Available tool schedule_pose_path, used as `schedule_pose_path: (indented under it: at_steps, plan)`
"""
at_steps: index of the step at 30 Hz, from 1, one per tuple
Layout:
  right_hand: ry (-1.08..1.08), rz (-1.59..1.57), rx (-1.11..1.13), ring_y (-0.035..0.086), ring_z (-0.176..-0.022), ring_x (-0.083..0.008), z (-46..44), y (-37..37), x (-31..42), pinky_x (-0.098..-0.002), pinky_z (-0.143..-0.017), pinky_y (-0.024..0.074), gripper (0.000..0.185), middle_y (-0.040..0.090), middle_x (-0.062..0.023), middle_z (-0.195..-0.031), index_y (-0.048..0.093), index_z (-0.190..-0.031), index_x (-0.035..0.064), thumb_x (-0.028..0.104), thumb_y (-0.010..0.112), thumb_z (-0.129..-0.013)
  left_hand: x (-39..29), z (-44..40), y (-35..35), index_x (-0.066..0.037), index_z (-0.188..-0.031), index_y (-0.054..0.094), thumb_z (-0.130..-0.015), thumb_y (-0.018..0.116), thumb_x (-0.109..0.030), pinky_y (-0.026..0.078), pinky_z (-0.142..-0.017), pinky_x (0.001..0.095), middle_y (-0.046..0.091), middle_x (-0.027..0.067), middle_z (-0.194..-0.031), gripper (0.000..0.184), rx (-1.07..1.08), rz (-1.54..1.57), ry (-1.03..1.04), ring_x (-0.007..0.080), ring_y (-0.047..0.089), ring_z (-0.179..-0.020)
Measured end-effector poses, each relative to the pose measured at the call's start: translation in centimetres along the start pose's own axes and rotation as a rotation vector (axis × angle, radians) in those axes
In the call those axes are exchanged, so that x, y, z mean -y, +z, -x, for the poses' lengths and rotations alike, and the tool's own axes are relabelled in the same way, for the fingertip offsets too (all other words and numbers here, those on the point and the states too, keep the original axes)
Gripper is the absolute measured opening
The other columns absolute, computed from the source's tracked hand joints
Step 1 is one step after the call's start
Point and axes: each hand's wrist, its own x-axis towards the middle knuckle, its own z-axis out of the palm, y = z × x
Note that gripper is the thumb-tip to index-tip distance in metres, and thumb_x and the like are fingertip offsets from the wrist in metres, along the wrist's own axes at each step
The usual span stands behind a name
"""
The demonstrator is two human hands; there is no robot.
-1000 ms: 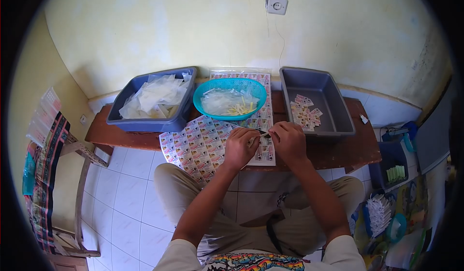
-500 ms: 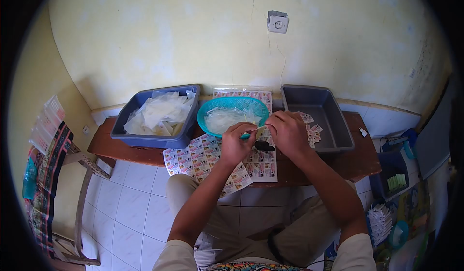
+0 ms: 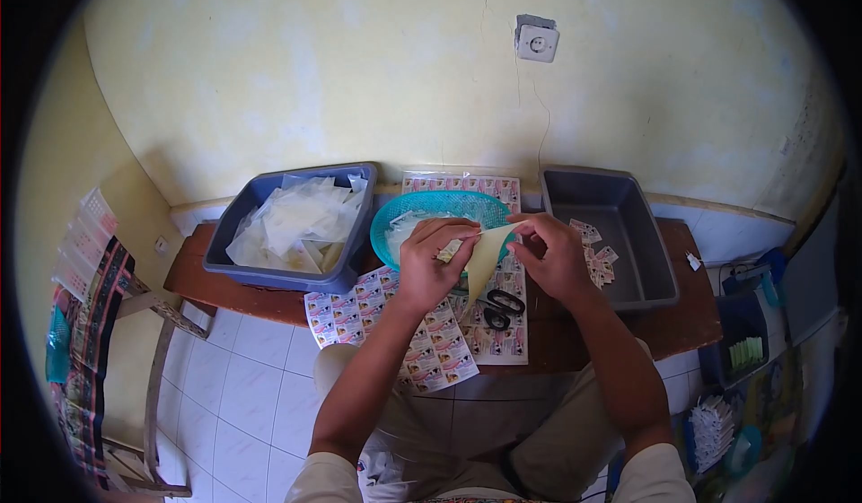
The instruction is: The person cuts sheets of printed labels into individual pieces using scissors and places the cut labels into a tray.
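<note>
Head-worn view, forward-down onto hands (image 3: 427, 265) (image 3: 557, 265)

Pale yellow sheet (image 3: 487, 257), tapering downward

Versus earlier thin, pale strip: yellow sheet (image 3: 486, 253) now spreads as a tapering triangle between left hand (image 3: 433, 265) and right hand (image 3: 554, 256). Black scissor handles (image 3: 504, 311) more exposed.

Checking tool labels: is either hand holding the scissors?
No, the scissors lie on printed paper while the left hand and right hand pinch a yellowish sheet.
</note>
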Motion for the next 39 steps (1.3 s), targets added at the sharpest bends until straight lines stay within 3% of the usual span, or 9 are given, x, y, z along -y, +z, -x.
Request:
schedule_pose_path:
  at_steps: [5,10,16,22,28,39]
  plan:
    - [0.025,-0.012,0.140,0.076,-0.083,-0.0298,-0.1,0.4,-1.7,-0.0395,-0.074,0.0600,0.017,0.077,-0.0127,-0.098,0.077,-0.105,0.0036,0.011,0.083,-0.091,-0.1,-0.8,-0.8,-0.005,-0.106,0.082,-0.085,0.086,0.003,0.060,-0.092,0.0368,0.082,0.0105,-0.110,0.023,0.007,0.047,0.035,0.0263,0.079,-0.103]
    - [-0.023,-0.021,0.072,0.075,-0.075,-0.0225,0.1,0.4,-0.9,-0.0338,-0.065,0.0574,0.011,0.078,-0.0097,-0.097,0.078,-0.103,0.0045,0.008,0.080,-0.092,-0.8,0.1,-1.0,-0.005,-0.110,0.082,-0.083,0.088,0.003,0.059,-0.094,0.0380,0.082,0.0110,-0.113,0.029,0.028,0.158,0.025,0.0263,0.078,-0.106]
    - [-0.085,0.036,0.011,0.069,-0.065,-0.0140,0.3,-0.3,-0.7,-0.0289,-0.060,0.0539,0.018,0.077,-0.0079,-0.096,0.079,-0.103,0.0057,-0.001,0.076,-0.086,0.3,2.5,-1.1,-0.008,-0.115,0.080,-0.075,0.090,0.002,0.057,-0.098,0.0398,0.080,0.0092,-0.119,0.042,0.146,0.050,0.016,0.0289,0.074,-0.112]
    - [-0.189,0.020,-0.007,0.076,-0.076,-0.0181,0.8,-0.3,0.6,-0.0312,-0.065,0.0601,0.027,0.077,-0.0076,-0.098,0.079,-0.107,0.0062,-0.005,0.076,-0.083,0.8,3.9,-0.7,-0.010,-0.108,0.079,-0.078,0.088,-0.001,0.054,-0.096,0.0407,0.080,0.0065,-0.112,0.033,0.141,-0.025,0.037,0.0277,0.074,-0.104]
    - [-0.130,0.034,0.093,0.078,-0.082,-0.0210,1.9,-1.3,0.9,-0.0344,-0.070,0.0636,0.029,0.077,-0.0092,-0.106,0.080,-0.113,0.0090,0.001,0.080,-0.086,-0.4,4.1,-1.0,-0.008,-0.105,0.082,-0.077,0.085,0.005,0.056,-0.091,0.0388,0.081,0.0078,-0.107,0.031,0.036,-0.069,0.079,0.0264,0.076,-0.100]
    - [-0.212,0.054,0.138,0.078,-0.091,-0.0273,2.5,-0.4,0.8,-0.0372,-0.077,0.0636,0.019,0.078,-0.0097,-0.108,0.082,-0.108,0.0070,0.002,0.080,-0.089,-2.0,4.5,-2.3,-0.006,-0.105,0.083,-0.077,0.085,0.008,0.061,-0.085,0.0373,0.081,0.0089,-0.107,0.032,0.005,-0.023,0.191,0.0267,0.076,-0.095]
